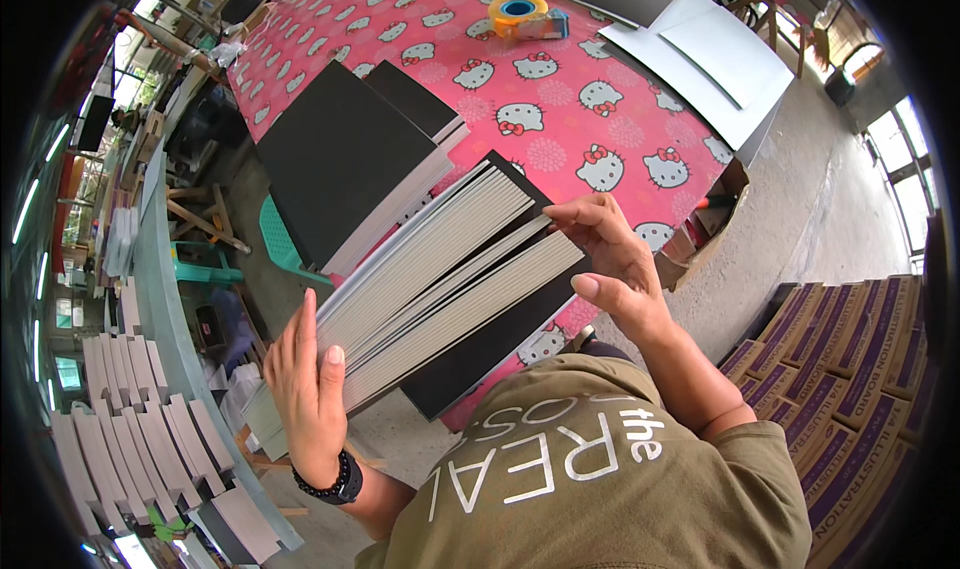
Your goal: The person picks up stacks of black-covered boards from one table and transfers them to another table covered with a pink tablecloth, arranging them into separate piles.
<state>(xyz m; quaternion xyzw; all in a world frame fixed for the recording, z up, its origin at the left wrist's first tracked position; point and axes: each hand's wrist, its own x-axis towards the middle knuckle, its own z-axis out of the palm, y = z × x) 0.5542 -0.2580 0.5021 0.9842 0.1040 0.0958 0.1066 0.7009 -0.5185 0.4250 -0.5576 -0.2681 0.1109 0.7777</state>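
Note:
A thick stack of black-faced boards (470, 299) with cream-grey edges stands tilted on edge before me, its layers parted by dark gaps. My left hand (310, 399) lies along its lower left end, fingers stretched out and thumb raised. At the upper right end, my right hand (615, 264) has curled fingertips at a parted corner, its thumb beside the nearer layers. A black board (440, 369) shows beneath the stack. Behind it rests another black-topped stack (345, 159), with a smaller black-topped stack (415, 99) partly hidden behind.
A pink patterned table (560, 79) carries a tape dispenser (525, 19) and white sheets (705, 64) near its right edge. Purple-marked cartons (840, 369) are piled at right. On the left, several grey stacks (140, 449) line a long bench near a green stool (285, 239).

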